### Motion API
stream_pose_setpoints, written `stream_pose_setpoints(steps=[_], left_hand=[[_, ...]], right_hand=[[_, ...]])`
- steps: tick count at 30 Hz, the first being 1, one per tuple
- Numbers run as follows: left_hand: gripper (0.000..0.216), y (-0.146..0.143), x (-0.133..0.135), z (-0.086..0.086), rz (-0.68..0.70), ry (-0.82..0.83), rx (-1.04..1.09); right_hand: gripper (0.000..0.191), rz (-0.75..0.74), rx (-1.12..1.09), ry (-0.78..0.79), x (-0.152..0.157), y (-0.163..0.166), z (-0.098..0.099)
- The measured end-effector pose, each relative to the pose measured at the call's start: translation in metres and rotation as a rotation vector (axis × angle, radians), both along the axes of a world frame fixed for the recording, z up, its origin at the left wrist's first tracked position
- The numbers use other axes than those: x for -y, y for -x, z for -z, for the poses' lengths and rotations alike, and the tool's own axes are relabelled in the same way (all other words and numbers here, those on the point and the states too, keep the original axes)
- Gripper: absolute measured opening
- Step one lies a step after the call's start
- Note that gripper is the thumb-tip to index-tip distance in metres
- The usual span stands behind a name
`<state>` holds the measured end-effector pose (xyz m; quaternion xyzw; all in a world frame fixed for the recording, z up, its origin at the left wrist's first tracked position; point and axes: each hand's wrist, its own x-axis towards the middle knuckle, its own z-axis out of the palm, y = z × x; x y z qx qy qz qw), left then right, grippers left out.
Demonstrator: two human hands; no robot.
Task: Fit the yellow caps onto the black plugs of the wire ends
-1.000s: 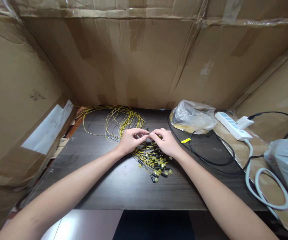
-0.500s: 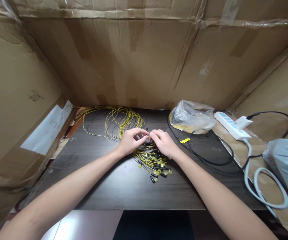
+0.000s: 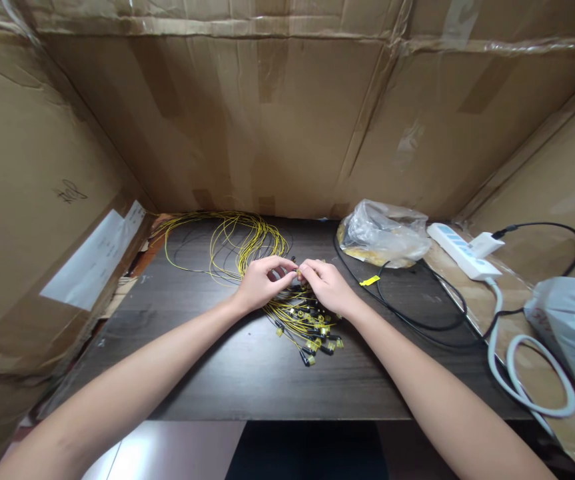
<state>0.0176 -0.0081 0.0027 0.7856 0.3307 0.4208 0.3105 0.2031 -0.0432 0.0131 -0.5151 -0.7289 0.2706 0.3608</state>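
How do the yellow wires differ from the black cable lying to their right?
The yellow wires are many and thin; the black cable is one thicker strand. The wires are bunched; the cable makes a wide loop. The left hand and right hand pinch a connector on the wires; the cable lies untouched. Both rest on the table.

Left hand (image 3: 261, 283) and right hand (image 3: 328, 285) meet fingertip to fingertip over dark table (image 3: 247, 373), pinching small yellow connector (image 3: 298, 273) between them. Below hands: cluster of black-and-yellow connector ends (image 3: 313, 330) on table. Yellow wire bundle (image 3: 237, 241) loops toward rear left. Clear plastic bag (image 3: 384, 233) rear right, black cable (image 3: 417, 313) curling beside it. White power strip (image 3: 464, 251) with plug further right, white cord (image 3: 522, 373) coiled near grey bag (image 3: 570, 333). Cardboard walls (image 3: 287, 127) enclose bench on three sides.
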Motion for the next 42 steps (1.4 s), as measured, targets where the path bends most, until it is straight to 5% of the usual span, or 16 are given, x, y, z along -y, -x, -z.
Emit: stream_pose_setpoints(steps=[9, 16, 22, 28, 42], left_hand=[[0.015, -0.0001, -0.0006, 0.0002, -0.033, 0.009, 0.001], [0.015, -0.0002, 0.0002, -0.0007, 0.001, -0.005, -0.012], [0.015, -0.0004, -0.0002, -0.0012, -0.030, 0.021, 0.002], [0.014, 0.0001, 0.0012, -0.0009, -0.002, -0.010, 0.013], [0.016, 0.0005, -0.0028, 0.0030, -0.033, 0.038, 0.049]], right_hand=[[0.015, 0.034, -0.055, -0.018, 0.0023, 0.0010, -0.0021], [0.039, -0.018, -0.029, -0.001, 0.0004, 0.0017, 0.0003], [0.017, 0.033, -0.076, -0.052, 0.0024, 0.0026, -0.0005], [0.040, -0.027, -0.069, -0.006, -0.0003, 0.0013, 0.0026], [0.029, -0.013, -0.101, -0.005, 0.0018, 0.0027, 0.0022]])
